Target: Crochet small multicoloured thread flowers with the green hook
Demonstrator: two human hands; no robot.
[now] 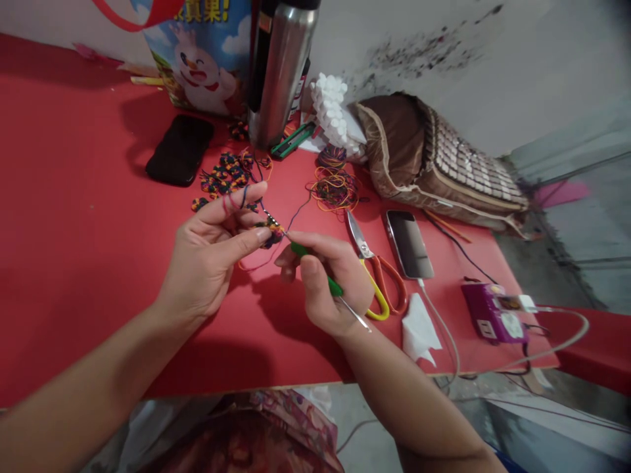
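Between thumb and fingers, my left hand [211, 246] pinches a small crocheted piece [271, 233] in dark and orange yarn. Yarn is looped round its raised index finger. My right hand [330, 276] is closed on a crochet hook [336, 286] with a green grip, and the hook's tip meets the piece. The hook's other metal end sticks out by the wrist. Behind my left hand lies a heap of dark and orange crocheted pieces [227, 174]. A tangle of multicoloured yarn [336, 187] rests further right, with a strand running toward my hands.
Scissors [367, 253] with yellow and orange handles lie right of my right hand, beside a charging phone [409, 243]. A black phone [180, 150], steel flask [286, 72], green cutter [293, 141], brown cushion [399, 144], tissue [420, 328] and purple power block [493, 312] share the red table [89, 263].
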